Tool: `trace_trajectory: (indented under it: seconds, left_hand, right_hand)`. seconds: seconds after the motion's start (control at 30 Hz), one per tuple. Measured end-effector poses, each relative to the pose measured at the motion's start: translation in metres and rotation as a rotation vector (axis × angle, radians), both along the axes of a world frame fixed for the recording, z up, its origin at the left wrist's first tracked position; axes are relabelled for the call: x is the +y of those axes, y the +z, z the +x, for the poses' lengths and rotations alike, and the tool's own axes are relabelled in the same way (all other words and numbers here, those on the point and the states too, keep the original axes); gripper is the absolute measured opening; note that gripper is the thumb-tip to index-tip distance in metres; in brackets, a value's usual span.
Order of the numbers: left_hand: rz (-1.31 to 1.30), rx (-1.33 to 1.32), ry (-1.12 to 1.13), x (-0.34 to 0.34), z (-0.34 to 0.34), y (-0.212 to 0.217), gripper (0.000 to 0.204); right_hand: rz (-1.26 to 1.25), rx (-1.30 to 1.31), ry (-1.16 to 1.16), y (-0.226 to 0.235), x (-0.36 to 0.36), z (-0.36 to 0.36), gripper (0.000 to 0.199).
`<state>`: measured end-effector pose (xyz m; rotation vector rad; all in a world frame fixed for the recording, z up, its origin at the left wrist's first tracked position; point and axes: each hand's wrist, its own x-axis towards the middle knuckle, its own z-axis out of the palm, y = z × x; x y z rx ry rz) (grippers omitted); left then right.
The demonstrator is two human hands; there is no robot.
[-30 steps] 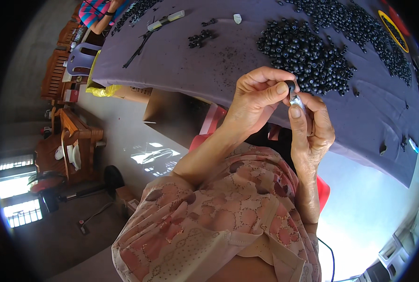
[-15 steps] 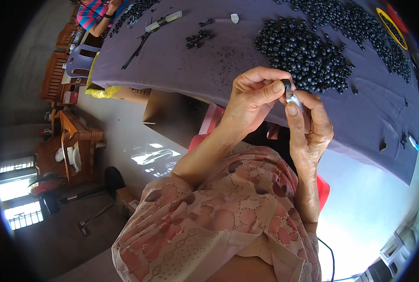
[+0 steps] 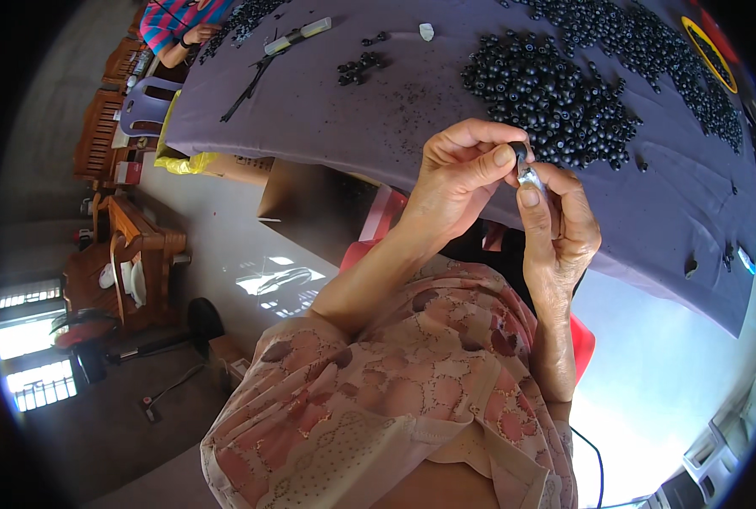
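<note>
My left hand [image 3: 461,176] pinches a small round black piece [image 3: 518,153] between thumb and forefinger. My right hand [image 3: 565,227] is closed on a small silvery-white tool [image 3: 529,177], its upper end against the black piece. Most of that tool is hidden by my fingers, so its exact kind does not show. Both hands are held together above the table's near edge. Just beyond them a heap of similar black pieces [image 3: 548,97] lies on the purple-grey tablecloth [image 3: 352,119].
More black pieces [image 3: 641,47] spread across the far right, near a yellow-rimmed container [image 3: 707,53]. Far left lie a clear tube-like item [image 3: 297,36] and dark strips [image 3: 246,89]. Another person's hand [image 3: 200,33] is at the far-left corner. A cardboard box [image 3: 310,208] stands below the table.
My hands stay almost in place, still holding the black piece and the tool together. At the far left, the other person's hand has moved down toward the black pieces.
</note>
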<state>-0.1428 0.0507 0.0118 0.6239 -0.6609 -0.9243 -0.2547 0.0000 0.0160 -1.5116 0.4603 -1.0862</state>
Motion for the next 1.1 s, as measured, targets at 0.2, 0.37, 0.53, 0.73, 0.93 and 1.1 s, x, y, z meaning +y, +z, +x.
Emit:
trace_trajectory:
  seconds: [0.2, 0.37, 0.53, 0.73, 0.93, 1.1]
  left_hand:
    - [0.000, 0.025, 0.008, 0.0004, -0.0008, 0.0034, 0.017]
    - [-0.007, -0.029, 0.029, 0.0008, -0.0013, 0.0012, 0.018]
    - [-0.031, -0.044, 0.042, -0.0002, -0.0003, -0.0009, 0.018]
    - [-0.081, 0.004, 0.034, -0.0014, 0.0005, 0.0011, 0.014]
    - [-0.091, -0.087, 0.078, -0.0024, 0.0009, 0.0020, 0.016]
    - [-0.135, -0.122, 0.093, -0.0045, 0.0024, -0.0035, 0.020]
  right_hand:
    - [0.015, -0.007, 0.006, 0.0001, 0.0003, 0.0015, 0.012]
    - [0.035, -0.008, 0.001, 0.0001, 0.0014, 0.0022, 0.012]
    - [0.027, -0.011, -0.011, 0.0011, 0.0026, 0.0050, 0.012]
    - [0.054, -0.013, -0.001, 0.0025, 0.0037, 0.0056, 0.012]
    - [0.063, 0.006, 0.077, 0.0032, 0.0023, 0.0024, 0.015]
    - [0.018, -0.016, 0.016, 0.0026, 0.0022, 0.0069, 0.015]
